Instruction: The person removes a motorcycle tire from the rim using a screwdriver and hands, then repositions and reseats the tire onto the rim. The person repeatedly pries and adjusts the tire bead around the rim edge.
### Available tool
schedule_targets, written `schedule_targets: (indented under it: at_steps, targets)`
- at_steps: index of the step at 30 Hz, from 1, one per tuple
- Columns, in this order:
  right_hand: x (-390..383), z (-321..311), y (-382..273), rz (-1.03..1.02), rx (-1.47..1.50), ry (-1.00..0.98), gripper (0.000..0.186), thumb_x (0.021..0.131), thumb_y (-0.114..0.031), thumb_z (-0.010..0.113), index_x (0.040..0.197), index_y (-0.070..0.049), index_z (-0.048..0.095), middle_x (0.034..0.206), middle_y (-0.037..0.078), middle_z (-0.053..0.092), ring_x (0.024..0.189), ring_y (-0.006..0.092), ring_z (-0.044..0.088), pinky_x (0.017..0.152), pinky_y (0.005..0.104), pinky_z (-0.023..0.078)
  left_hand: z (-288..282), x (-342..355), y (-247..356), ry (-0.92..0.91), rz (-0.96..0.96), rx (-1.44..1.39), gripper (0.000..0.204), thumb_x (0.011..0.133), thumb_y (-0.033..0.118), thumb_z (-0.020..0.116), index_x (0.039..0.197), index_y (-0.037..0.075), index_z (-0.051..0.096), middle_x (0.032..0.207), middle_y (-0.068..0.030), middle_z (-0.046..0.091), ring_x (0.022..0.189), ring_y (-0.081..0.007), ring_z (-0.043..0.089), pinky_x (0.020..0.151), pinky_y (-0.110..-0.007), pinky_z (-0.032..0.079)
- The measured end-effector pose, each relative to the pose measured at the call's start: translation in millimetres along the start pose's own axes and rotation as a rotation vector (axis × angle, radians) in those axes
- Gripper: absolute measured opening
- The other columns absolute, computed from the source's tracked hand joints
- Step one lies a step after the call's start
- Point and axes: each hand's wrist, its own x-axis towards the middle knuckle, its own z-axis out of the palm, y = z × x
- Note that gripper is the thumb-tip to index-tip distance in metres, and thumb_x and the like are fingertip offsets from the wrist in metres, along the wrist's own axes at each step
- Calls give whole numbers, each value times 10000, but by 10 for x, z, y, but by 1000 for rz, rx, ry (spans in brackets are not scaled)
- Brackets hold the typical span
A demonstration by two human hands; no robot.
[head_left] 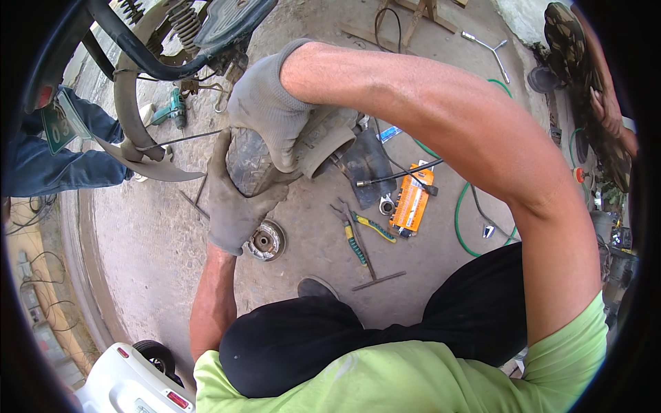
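Observation:
My left hand (237, 206), in a grey glove, grips the near-left side of a worn black tyre (255, 162), its fingertips reaching up along the tread. My right hand (272, 110), also gloved, is closed over the top of the tyre, with my forearm arching across the right. A thin dark cable or rod (186, 138) runs from the vehicle's fender to near my fingers. A round metal hub (267, 241) lies just below my left hand. Pliers with yellow-green handles (357, 249) and a metal T-handle tool (375, 279) lie on the concrete.
A motorbike frame (158, 65) overhangs at upper left, near a teal drill (172, 110). A person in jeans (69, 172) is at left, another in camouflage (602, 151) at right. An orange case (412, 199), green hose (460, 234), three-way wrench (485, 47) and white vehicle (120, 382) surround me.

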Motion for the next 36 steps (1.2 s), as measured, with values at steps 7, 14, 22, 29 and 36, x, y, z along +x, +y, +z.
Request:
schedule_targets:
  at_steps: [7, 14, 22, 29, 36]
  targets:
    - [-337, 298, 186, -11, 130, 405, 889, 668, -420, 975, 1471, -133, 724, 1206, 195, 815, 1148, 412, 785, 966, 498, 634, -69, 88, 49, -6, -76, 143, 1145, 711, 395, 1100, 1611, -41, 544, 1467, -269, 701, 1313, -365, 742, 1097, -453, 612]
    - [-759, 1090, 767, -36, 174, 824, 1009, 635, -350, 995, 1549, -103, 647, 1312, 205, 774, 1201, 406, 751, 1052, 487, 598, -15, -76, -216, 9, 39, 39, 1082, 700, 277, 1080, 1603, -24, 565, 1459, -257, 709, 1325, -374, 734, 1142, -456, 584]
    - [-918, 730, 388, 68, 169, 599, 783, 654, -397, 994, 1335, -97, 751, 1156, 182, 820, 1076, 405, 798, 925, 493, 635, -188, -223, -82, -5, -57, 74, 1100, 681, 265, 1084, 1603, -27, 560, 1432, -229, 728, 1306, -341, 736, 1139, -448, 578]
    - [-506, 428, 77, 83, 94, 468, 723, 656, -415, 980, 1267, -87, 776, 1104, 167, 830, 1046, 398, 802, 901, 494, 632, -416, -277, -184, -42, -177, -96, 1063, 706, 272, 1056, 1588, -46, 555, 1454, -260, 709, 1340, -354, 725, 1163, -464, 567]
    - [-195, 299, -19, 49, 183, 448, 780, 656, -434, 990, 1313, -80, 765, 1137, 198, 826, 1083, 423, 797, 941, 512, 632, -512, 329, 436, -134, -3, 402, 977, 764, 310, 1018, 1581, 0, 582, 1426, -246, 723, 1325, -387, 735, 1133, -469, 585]
